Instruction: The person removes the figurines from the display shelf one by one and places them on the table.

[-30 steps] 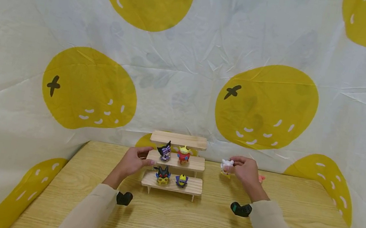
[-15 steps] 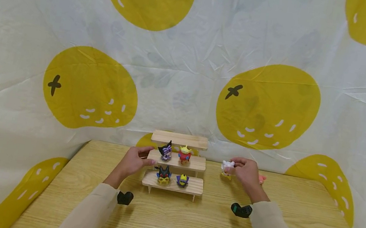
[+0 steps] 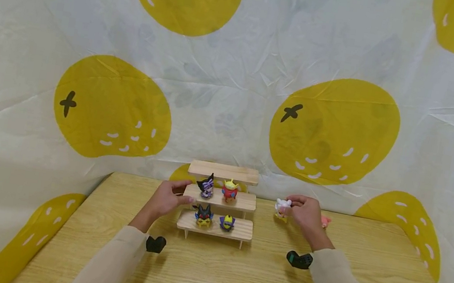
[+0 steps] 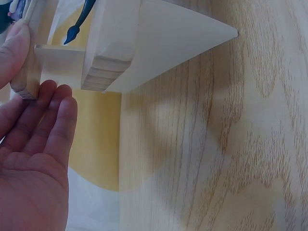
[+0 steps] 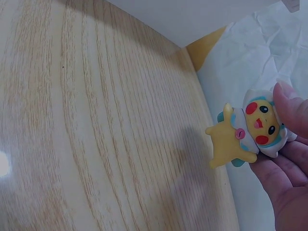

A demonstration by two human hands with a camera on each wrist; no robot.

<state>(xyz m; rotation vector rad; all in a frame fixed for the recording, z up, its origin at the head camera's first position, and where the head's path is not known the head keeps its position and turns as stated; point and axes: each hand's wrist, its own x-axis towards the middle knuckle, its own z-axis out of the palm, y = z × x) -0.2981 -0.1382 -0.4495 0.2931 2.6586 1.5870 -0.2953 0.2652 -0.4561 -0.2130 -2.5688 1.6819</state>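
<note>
A three-tier wooden display stand (image 3: 222,172) stands on the table. My left hand (image 3: 164,198) pinches the left end of its middle tier, thumb above and fingers below. That tier bears a black-and-purple figurine (image 3: 206,187) and a red figurine with a yellow head (image 3: 229,192). On the lowest tier are a black-horned yellow figurine (image 3: 203,217) and a small purple-and-yellow one (image 3: 226,223). To the right of the stand, my right hand (image 3: 305,217) holds a yellow figurine (image 5: 228,139) in a white hood between thumb and fingers. It appears raised off the tabletop, with its shadow apart from it.
A pink object (image 3: 325,221) lies behind my right hand, mostly hidden. The wooden table (image 3: 207,275) meets a white cloth (image 3: 220,126) with yellow fruit shapes at the back and sides. Black wrist devices (image 3: 299,260) show at both sleeves.
</note>
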